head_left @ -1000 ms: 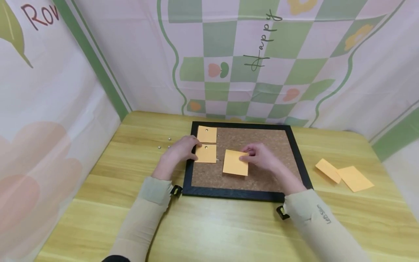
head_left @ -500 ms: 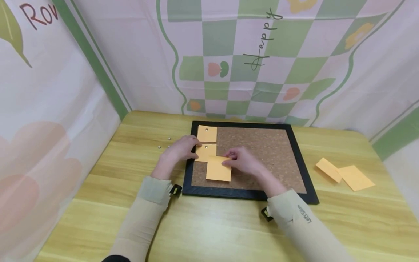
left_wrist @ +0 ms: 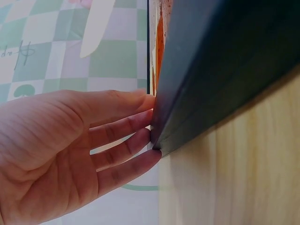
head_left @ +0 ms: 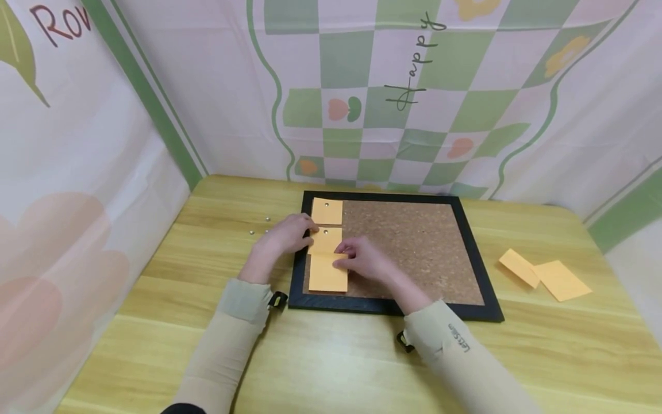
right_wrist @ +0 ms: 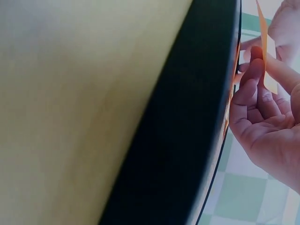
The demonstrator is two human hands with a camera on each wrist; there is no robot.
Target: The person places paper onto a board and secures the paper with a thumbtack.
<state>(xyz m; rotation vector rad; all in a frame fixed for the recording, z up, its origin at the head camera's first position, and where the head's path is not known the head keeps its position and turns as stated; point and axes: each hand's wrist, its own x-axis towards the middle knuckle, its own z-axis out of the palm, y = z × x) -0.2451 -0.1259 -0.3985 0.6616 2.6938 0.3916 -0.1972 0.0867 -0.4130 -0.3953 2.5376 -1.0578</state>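
Observation:
My right hand (head_left: 364, 260) pinches an orange paper note (head_left: 328, 275) by its right edge, above the lower left of a cork board (head_left: 408, 247) with a black frame. In the right wrist view the note (right_wrist: 264, 42) stands edge-on between thumb and fingers. The note's top edge overlaps the lower part of a second pinned note (head_left: 319, 242). Above that is another pinned note (head_left: 331, 215); each has a silver pushpin near its top. My left hand (head_left: 287, 234) rests at the board's left side. Its extended fingertips touch the black frame (left_wrist: 187, 61) in the left wrist view.
A few small silver pushpins (head_left: 251, 233) lie on the wooden table (head_left: 320, 356) left of the board, one partly hidden by the left hand. Two loose orange notes (head_left: 562, 280) lie to the right. A printed cloth (head_left: 341, 63) hangs behind the table.
My right hand has carried the orange note left and slightly toward me, from the board's middle to just under the pinned notes. The left hand has stayed at the frame.

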